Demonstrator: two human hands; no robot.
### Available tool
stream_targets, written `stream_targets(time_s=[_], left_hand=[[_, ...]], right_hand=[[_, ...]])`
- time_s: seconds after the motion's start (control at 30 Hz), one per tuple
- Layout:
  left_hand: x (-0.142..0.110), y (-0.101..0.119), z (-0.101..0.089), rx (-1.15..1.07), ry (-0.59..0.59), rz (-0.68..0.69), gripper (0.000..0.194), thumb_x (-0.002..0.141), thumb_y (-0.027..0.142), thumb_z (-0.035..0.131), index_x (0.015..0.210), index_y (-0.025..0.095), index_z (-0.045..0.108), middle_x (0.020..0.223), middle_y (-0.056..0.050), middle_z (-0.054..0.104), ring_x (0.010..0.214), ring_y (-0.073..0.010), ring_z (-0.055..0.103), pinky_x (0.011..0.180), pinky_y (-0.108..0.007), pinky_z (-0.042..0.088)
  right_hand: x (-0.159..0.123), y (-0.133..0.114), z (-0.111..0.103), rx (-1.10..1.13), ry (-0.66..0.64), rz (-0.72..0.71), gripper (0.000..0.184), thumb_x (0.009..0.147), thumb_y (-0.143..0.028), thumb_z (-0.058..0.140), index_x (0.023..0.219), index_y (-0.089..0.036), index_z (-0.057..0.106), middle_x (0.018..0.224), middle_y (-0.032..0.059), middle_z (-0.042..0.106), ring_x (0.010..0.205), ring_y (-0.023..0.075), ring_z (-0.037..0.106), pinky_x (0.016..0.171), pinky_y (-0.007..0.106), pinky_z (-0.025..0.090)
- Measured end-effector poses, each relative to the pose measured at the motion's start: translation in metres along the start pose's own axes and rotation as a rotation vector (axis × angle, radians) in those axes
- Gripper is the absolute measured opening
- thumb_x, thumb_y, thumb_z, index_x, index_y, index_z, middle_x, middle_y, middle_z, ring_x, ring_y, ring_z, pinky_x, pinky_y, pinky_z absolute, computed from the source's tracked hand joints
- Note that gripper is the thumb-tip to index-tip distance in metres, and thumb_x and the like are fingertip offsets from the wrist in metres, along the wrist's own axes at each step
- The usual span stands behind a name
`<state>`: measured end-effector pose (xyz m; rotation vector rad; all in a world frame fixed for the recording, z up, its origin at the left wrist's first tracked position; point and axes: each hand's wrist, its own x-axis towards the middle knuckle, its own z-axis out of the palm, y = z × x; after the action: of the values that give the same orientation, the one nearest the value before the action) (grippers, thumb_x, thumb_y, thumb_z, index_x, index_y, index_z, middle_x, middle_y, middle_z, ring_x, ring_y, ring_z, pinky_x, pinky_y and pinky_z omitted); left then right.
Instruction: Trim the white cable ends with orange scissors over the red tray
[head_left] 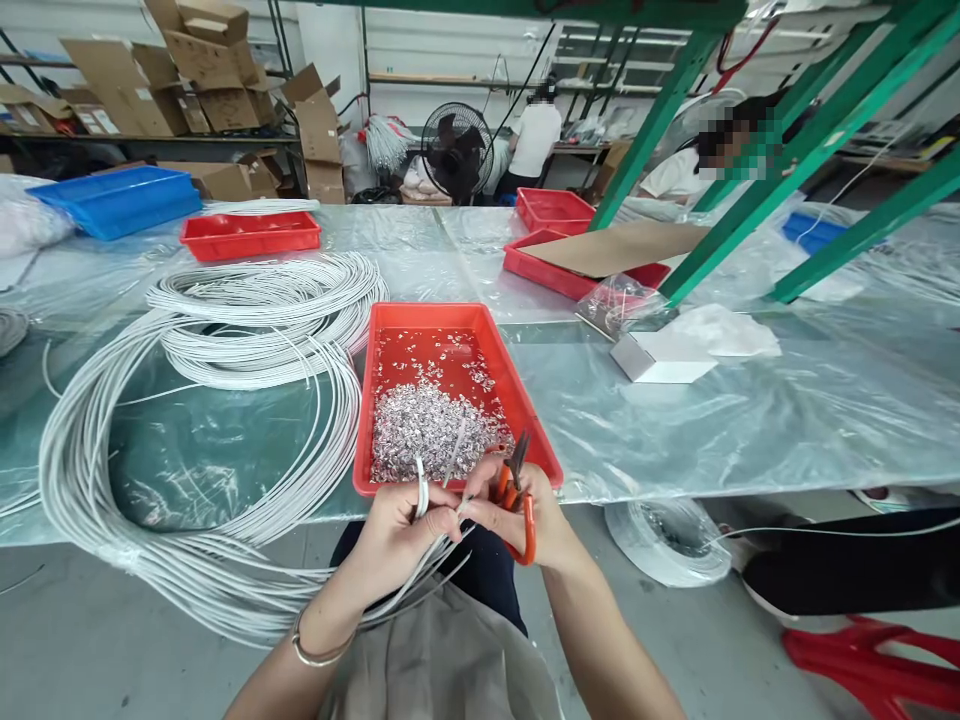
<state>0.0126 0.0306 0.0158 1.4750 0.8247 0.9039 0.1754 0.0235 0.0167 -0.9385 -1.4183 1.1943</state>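
Over the near edge of a red tray (pixel 523 400), my two hands meet at the end of a thin white cable (pixel 454 452). My left hand (pixel 394 540) is closed, pinching the cable, and another white strand shows at its index finger. Orange-handled scissors (pixel 529 530) sit in my closed right hand (pixel 553 522), blades pointing up and away. Its thumb and fingertips also pinch at the cable by the left fingertips. Small silvery metal pieces (pixel 424 425) are heaped in the tray. A large bundle of white cable (pixel 75 450) runs from the left to beneath my left hand.
More coiled cable (pixel 262 285) lies behind the bundle. Further back are a blue bin (pixel 124 200) and red trays (pixel 251 238). A small white box (pixel 652 360) and green frame posts (pixel 787 160) stand right. A fan (pixel 456 150) and two people are beyond the table.
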Motion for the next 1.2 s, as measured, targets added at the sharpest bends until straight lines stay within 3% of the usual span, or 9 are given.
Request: stream_targets(time_s=[0.2,0.5,0.63,0.73,0.87,0.97,1.03,1.2], left_hand=[[0.0,0.004,0.002,0.004,0.077,-0.008,0.019,0.079,0.028,0.06,0.071,0.013,0.066,0.06,-0.003,0.066,0.055,-0.0126,0.056,0.055,-0.022,0.042],[-0.004,0.0,0.003,0.004,0.091,-0.025,0.021,0.078,0.032,0.061,0.07,0.012,0.066,0.056,-0.002,0.061,0.049,-0.0101,0.046,0.049,-0.021,0.035],[-0.003,-0.008,0.005,-0.005,0.198,-0.036,0.025,0.076,0.037,0.064,0.073,0.012,0.063,0.056,0.001,0.054,0.051,-0.0097,0.042,0.05,-0.021,0.033],[-0.005,-0.014,0.005,-0.012,0.21,-0.028,0.028,0.077,0.04,0.064,0.079,0.012,0.064,0.061,0.001,0.053,0.053,-0.0088,0.041,0.051,-0.021,0.032],[-0.011,-0.019,0.003,-0.173,0.19,0.038,0.038,0.084,0.048,0.052,0.091,0.014,0.068,0.07,-0.001,0.052,0.048,-0.0055,0.035,0.047,-0.021,0.029],[-0.013,-0.017,0.0,-0.35,0.249,0.007,0.036,0.083,0.047,0.055,0.085,0.014,0.069,0.064,0.0,0.052,0.047,-0.0054,0.039,0.047,-0.021,0.031],[-0.014,-0.011,-0.001,-0.427,0.287,-0.037,0.03,0.077,0.043,0.064,0.086,0.014,0.068,0.062,0.001,0.054,0.046,-0.0056,0.043,0.044,-0.02,0.031],[-0.015,0.002,-0.001,-0.464,0.328,-0.097,0.03,0.072,0.04,0.07,0.085,0.015,0.061,0.057,0.004,0.055,0.032,0.0014,0.027,0.034,-0.015,0.015]], right_hand=[[0.001,-0.001,0.003,-0.006,0.125,0.005,0.023,0.063,-0.031,0.078,0.065,-0.017,0.06,0.052,-0.0033,0.053,0.045,0.009,0.044,0.043,0.021,0.037],[0.004,-0.005,0.005,0.037,0.062,0.0,0.023,0.066,-0.032,0.075,0.063,-0.018,0.057,0.049,-0.0052,0.048,0.042,0.008,0.04,0.041,0.021,0.034],[-0.002,-0.005,0.006,0.008,0.015,-0.02,0.025,0.068,-0.034,0.073,0.061,-0.017,0.056,0.049,-0.005,0.047,0.042,0.0079,0.038,0.041,0.021,0.033],[0.002,-0.008,-0.003,-0.13,0.022,-0.005,0.023,0.071,-0.033,0.07,0.062,-0.016,0.058,0.051,-0.0034,0.05,0.044,0.0089,0.042,0.042,0.021,0.035],[0.022,-0.011,-0.027,-0.547,0.191,0.005,0.014,0.075,-0.025,0.064,0.083,-0.015,0.066,0.065,0.0015,0.061,0.058,0.0152,0.055,0.058,0.026,0.047],[0.026,-0.015,-0.037,-0.483,0.064,-0.043,0.047,0.072,-0.023,0.064,0.117,-0.016,0.055,0.093,0.006,0.066,0.081,0.0207,0.062,0.076,0.031,0.05],[0.018,-0.02,-0.037,-0.383,-0.071,-0.048,0.06,0.069,-0.022,0.065,0.125,-0.016,0.047,0.096,0.0068,0.065,0.086,0.0213,0.062,0.078,0.03,0.05],[-0.011,-0.042,-0.032,-0.562,-0.389,0.029,0.052,0.067,-0.017,0.063,0.118,-0.017,0.051,0.078,0.0034,0.062,0.069,0.0181,0.059,0.063,0.026,0.049]])
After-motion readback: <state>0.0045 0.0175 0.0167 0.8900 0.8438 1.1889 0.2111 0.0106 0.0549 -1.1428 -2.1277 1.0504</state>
